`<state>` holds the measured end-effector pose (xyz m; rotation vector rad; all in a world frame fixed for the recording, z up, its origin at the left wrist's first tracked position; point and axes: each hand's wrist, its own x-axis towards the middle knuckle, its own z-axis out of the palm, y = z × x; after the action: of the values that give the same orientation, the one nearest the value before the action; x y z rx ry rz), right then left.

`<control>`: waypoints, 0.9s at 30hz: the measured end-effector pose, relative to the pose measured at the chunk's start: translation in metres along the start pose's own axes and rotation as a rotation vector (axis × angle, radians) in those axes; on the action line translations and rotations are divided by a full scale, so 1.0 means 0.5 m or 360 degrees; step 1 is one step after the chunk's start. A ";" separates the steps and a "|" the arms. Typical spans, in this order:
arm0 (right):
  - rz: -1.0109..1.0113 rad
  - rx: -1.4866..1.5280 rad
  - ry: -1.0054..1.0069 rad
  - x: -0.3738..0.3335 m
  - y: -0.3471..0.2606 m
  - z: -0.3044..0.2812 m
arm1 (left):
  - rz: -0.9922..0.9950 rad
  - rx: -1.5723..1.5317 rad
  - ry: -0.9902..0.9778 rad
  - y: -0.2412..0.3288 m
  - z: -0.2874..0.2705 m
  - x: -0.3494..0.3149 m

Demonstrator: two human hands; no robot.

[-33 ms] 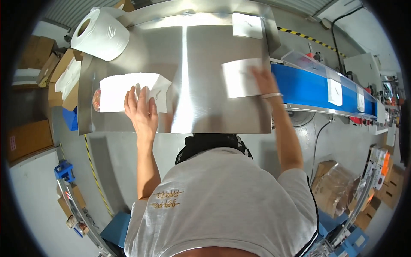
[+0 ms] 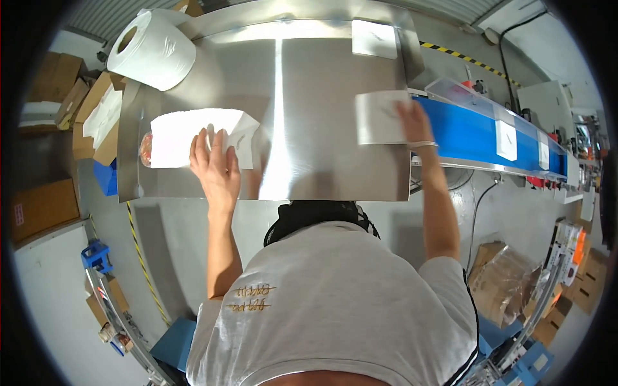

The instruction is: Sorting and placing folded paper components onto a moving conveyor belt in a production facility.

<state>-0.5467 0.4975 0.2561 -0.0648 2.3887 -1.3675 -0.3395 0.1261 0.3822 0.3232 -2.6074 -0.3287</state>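
On the steel table, my left hand rests with fingers spread on a row of white, flat packets. A reddish round thing sticks out at the row's left end; most of it is hidden. My right hand, smeared by motion, has hold of the right side of a single white flat packet at the table's right edge, where the blue conveyor belt starts. Whether that packet touches the steel, I cannot tell.
Two more white packets, a nearer one and a farther one, stand on the belt beside a transparent guard. Another white packet lies at the table's far right corner. A big white roll occupies the far left, by an opened carton.
My right hand has carried the white packet to the right, toward the belt. The left hand stays on the row of packets.
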 end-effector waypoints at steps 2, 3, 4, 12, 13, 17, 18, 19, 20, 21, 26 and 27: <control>0.0264 -0.0413 0.0221 -0.027 -0.013 -0.125 | 0.0031 -0.0038 0.0025 0.001 0.003 0.000; 0.0526 -0.0819 0.0459 -0.033 0.002 -0.163 | 0.0065 -0.0080 0.0083 -0.001 0.011 -0.001; 0.0318 -0.1139 0.0852 -0.043 0.035 -0.186 | 0.0074 -0.0089 0.0105 -0.002 0.019 -0.001; -0.1059 -0.0172 -0.0270 -0.048 -0.243 0.167 | 0.0003 -0.0236 0.0009 0.014 0.009 0.002; -0.0960 -0.0042 -0.0549 -0.040 -0.279 0.231 | 0.0017 -0.0243 0.0005 0.015 0.004 0.004; -0.1628 -0.0223 -0.0473 -0.001 -0.323 0.380 | 0.0085 -0.0200 0.0006 0.003 0.005 0.011; -0.1866 -0.0203 -0.0369 -0.012 -0.353 0.372 | 0.0042 -0.0142 0.0055 -0.005 -0.001 0.008; -0.0753 0.0108 -0.0976 -0.041 -0.363 0.334 | 0.0041 -0.0046 0.0047 -0.016 -0.009 0.003; -0.0636 0.0549 -0.0865 -0.045 -0.315 0.317 | 0.0032 -0.0029 0.0029 -0.012 -0.009 0.007; -0.0531 0.0989 -0.0756 -0.047 -0.267 0.302 | 0.0009 0.0005 0.0016 -0.010 -0.012 0.010; -0.0203 -0.0021 0.0127 -0.055 -0.106 0.020 | -0.0013 -0.0015 -0.0015 -0.016 -0.014 0.013; -0.0312 -0.0103 0.0465 -0.023 0.003 -0.043 | -0.0002 -0.0038 -0.0034 -0.008 -0.012 0.020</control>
<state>-0.5434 0.5187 0.2681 -0.1280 2.7308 -1.4737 -0.3442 0.1184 0.3905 0.3147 -2.6220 -0.3657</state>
